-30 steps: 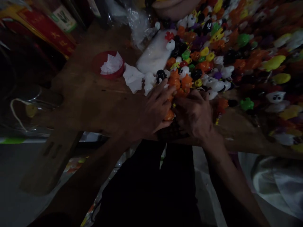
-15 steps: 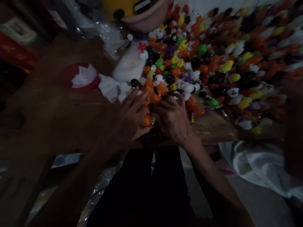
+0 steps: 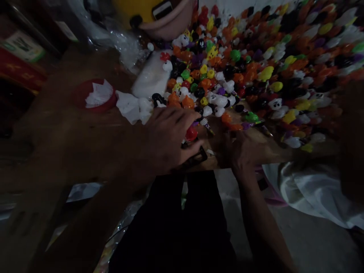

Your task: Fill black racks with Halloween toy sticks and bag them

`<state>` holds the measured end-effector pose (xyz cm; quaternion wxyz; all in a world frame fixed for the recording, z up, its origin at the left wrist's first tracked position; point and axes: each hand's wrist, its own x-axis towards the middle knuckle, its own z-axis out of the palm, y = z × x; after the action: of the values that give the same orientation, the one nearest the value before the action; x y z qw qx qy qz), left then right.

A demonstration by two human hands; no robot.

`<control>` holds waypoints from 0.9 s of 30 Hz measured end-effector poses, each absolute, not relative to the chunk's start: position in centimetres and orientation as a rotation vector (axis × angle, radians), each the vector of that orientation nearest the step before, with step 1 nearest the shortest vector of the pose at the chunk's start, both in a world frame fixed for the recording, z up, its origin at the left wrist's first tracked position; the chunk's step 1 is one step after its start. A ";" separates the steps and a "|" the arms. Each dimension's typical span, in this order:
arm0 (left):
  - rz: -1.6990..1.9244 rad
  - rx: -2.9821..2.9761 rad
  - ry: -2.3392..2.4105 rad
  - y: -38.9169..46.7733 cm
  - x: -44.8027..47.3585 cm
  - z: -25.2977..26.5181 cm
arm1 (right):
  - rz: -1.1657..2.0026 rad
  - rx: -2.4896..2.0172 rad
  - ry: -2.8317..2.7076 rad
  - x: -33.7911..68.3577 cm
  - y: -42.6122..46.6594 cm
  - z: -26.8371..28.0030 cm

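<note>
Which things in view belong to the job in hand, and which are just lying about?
Apparently in use:
glossy rounded red figure, partly hidden by the left hand
slotted black piece by its thumb
glossy orange figure near the right hand

Apparently lying about:
round red bowl holding white paper
pink rounded basin
crumpled white sheet

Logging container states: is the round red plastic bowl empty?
Not empty: white paper pieces sit inside the round red plastic bowl. How full, cannot tell: the paper hides part of its inside.

Figurines (image 3: 220,100) glossy plastic; tabletop (image 3: 71,140) wood; papers (image 3: 99,93) matt.
</note>
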<state>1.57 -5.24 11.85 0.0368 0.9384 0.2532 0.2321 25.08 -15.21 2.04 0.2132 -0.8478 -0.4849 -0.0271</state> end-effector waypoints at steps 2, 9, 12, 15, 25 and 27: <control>0.634 2.918 0.815 -5.2 2.3 11.4 | -0.060 -2.495 -1.308 25.0 -14.4 1.8; 0.785 3.031 0.639 -4.4 1.5 9.2 | -0.047 -2.380 -1.189 25.7 -14.5 1.0; 0.734 3.074 0.661 -4.4 1.1 9.2 | -0.031 -2.270 -1.124 25.6 -15.7 0.5; 0.580 3.109 0.644 -4.3 0.8 9.4 | 0.048 -2.202 -1.094 25.0 -16.8 0.9; 0.452 3.051 0.695 -4.4 -1.0 10.3 | 0.149 -1.793 -1.345 21.7 -18.9 4.5; 0.434 3.055 0.722 -4.2 -0.9 10.3 | 0.224 -1.736 -1.376 21.2 -18.3 4.9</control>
<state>-0.93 -4.22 10.29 -0.0136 0.9639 0.2277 0.1371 21.20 -18.32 4.85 0.4418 -0.6995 -0.5543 0.0902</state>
